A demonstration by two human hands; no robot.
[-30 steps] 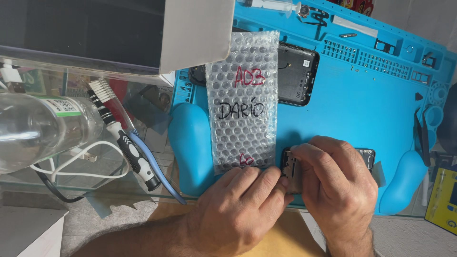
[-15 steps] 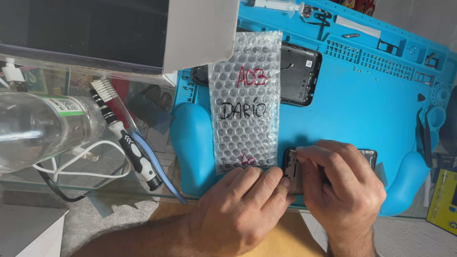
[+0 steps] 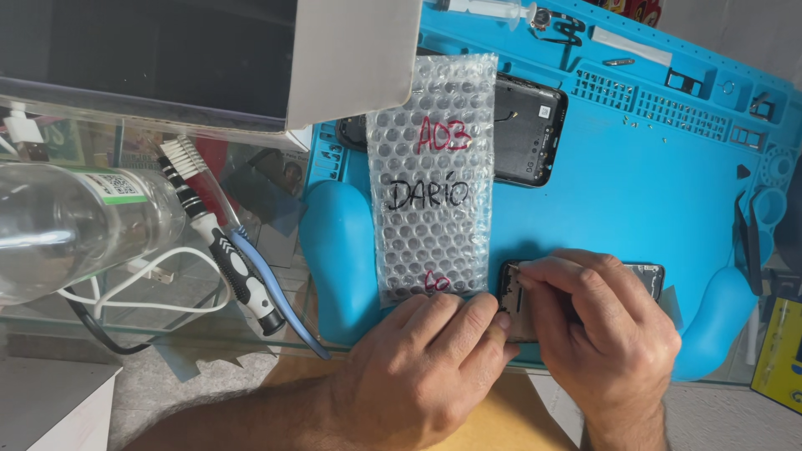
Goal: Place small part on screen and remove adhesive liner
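A small dark phone frame [image 3: 647,278] lies on the blue silicone repair mat [image 3: 643,192] near its front edge. My right hand [image 3: 606,334] covers most of it, fingertips pinching at its top left corner. My left hand [image 3: 426,367] presses against the frame's left edge with its fingertips. A bubble-wrap pouch [image 3: 432,179] with handwriting on it lies upright on the mat, just above my left hand. A second opened phone body [image 3: 525,129] sits behind the pouch, partly hidden by it.
A clear plastic bottle [image 3: 75,230] lies at the left beside a white cable [image 3: 142,284], a brush [image 3: 180,159] and a black-handled screwdriver [image 3: 242,280]. A grey box [image 3: 209,58] overhangs the top left. Small parts and a syringe [image 3: 489,10] lie along the mat's far edge.
Both hands stay on the phone frame; the fingers of my right hand have shifted slightly at its top left corner. The view has tilted a little.
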